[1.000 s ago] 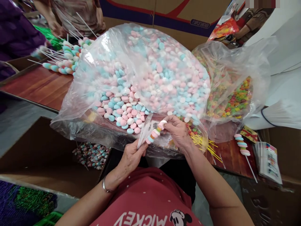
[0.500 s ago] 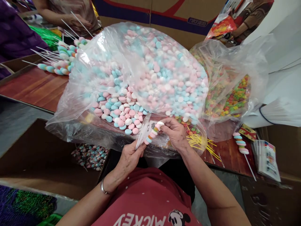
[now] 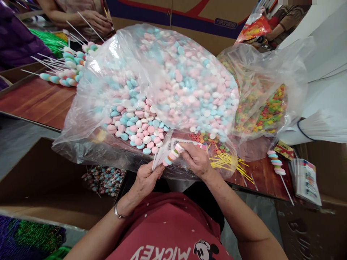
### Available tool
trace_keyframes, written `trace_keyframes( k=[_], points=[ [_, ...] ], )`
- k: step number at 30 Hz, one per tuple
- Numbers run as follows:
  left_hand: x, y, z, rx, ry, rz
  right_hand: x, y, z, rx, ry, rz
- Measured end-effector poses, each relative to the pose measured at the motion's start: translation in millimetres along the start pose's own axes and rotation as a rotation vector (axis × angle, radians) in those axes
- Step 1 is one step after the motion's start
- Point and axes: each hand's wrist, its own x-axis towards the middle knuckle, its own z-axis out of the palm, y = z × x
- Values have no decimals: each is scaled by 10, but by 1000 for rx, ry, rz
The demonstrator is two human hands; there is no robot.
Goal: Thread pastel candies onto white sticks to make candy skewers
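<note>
Over the table's front edge, my left hand (image 3: 148,177) is closed on the lower end of a candy skewer (image 3: 172,155) and on a clear plastic wrapper (image 3: 159,157) beside it. The skewer carries pink, white, blue and orange pieces. My right hand (image 3: 196,159) pinches its upper end, partly covering the top pieces. Just beyond lies a large clear bag (image 3: 184,83) of pastel candies, with loose candies (image 3: 141,131) at its opening. Yellow twist ties (image 3: 225,162) and small candy rings (image 3: 202,138) lie right of my right hand.
One finished-looking skewer (image 3: 277,164) and printed packets (image 3: 307,180) lie at right. More skewers (image 3: 67,70) are piled at left. A bag of ring candies (image 3: 268,112) stands back right. An open carton (image 3: 54,180) sits low left. A person's hands (image 3: 99,23) show at top left.
The skewer, the wrapper and both hands have shifted slightly left and down in view. My right fingers now cover the skewer's upper end differently. The other person's hands have moved a little.
</note>
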Motion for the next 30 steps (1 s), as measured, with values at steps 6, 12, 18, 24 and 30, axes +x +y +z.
trace_keyframes(
  k=[6, 12, 18, 24, 30],
  points=[
    [-25, 107, 66, 22, -1, -13, 5, -6, 33, -33, -20, -75],
    [-2, 35, 82, -64, 73, -69, 6, -51, 44, -101, -31, -89],
    [22, 79, 125, -137, 83, -129, 47, -206, -34, 295, 132, 157],
    [28, 181, 233, -163, 24, -178, 56, -315, 107, 988, 183, 505],
    [-42, 195, 350, -201, -62, -253, 95, -315, 139, 1152, 428, 612]
  ],
)
